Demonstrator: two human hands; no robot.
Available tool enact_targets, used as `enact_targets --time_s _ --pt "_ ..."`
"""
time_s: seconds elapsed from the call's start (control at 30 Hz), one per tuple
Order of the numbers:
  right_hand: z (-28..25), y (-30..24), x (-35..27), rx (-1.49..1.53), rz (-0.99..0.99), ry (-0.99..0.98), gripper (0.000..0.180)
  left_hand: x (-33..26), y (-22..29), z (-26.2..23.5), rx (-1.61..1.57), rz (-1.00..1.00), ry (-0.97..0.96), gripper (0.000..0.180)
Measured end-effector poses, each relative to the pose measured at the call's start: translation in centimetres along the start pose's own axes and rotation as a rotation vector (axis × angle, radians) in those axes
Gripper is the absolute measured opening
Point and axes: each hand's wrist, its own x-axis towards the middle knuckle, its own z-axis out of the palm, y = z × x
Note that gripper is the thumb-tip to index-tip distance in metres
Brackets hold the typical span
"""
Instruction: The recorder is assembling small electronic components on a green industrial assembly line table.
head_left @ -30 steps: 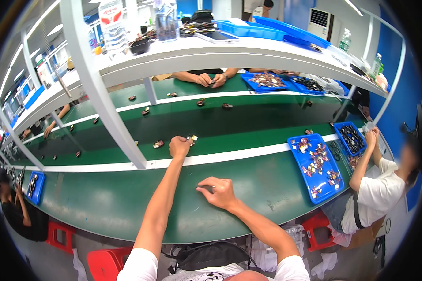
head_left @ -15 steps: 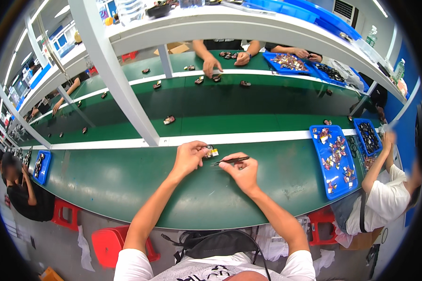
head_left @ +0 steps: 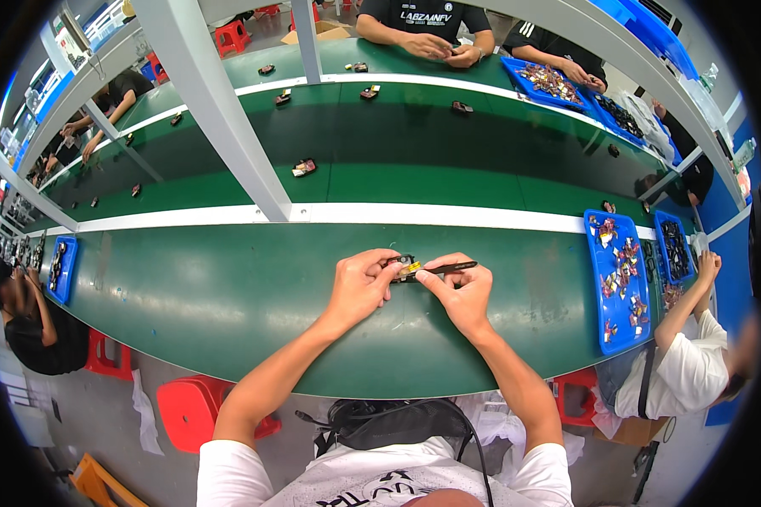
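My left hand [head_left: 363, 286] is closed on a small black electronic part [head_left: 407, 261] with a yellow patch, just above the green work surface. Black tweezers [head_left: 453, 268] are pinched between the thumb and fingers of my right hand [head_left: 463, 292]. Their tips reach the yellow patch, though whether they grip it is too small to tell. Both hands are close together at the middle of the bench, fingertips almost meeting around the part.
A blue tray [head_left: 602, 325] of small parts lies to my right, near a second blue tray [head_left: 687, 277] of black parts. Beyond a white rail [head_left: 448, 216], a green conveyor belt [head_left: 380, 139] carries scattered small assemblies. A white post [head_left: 216, 110] rises left of centre. Co-workers sit around.
My right hand has brought the tweezers up against the part in my left hand. The view has shifted, and the co-worker opposite has drawn a hand back from the belt.
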Motion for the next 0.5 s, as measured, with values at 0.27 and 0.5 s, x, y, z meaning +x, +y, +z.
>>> enact_targets --time_s 0.27,0.5 --pt "-0.01 -0.13 -0.1 -0.074 -0.013 0.003 0.012 -0.49 0.5 0.43 -0.025 0.06 0.041 0.021" --pt "0.05 -0.5 0.01 -0.11 -0.02 0.012 0.012 -0.38 0.16 0.42 -0.026 0.098 0.062 0.02"
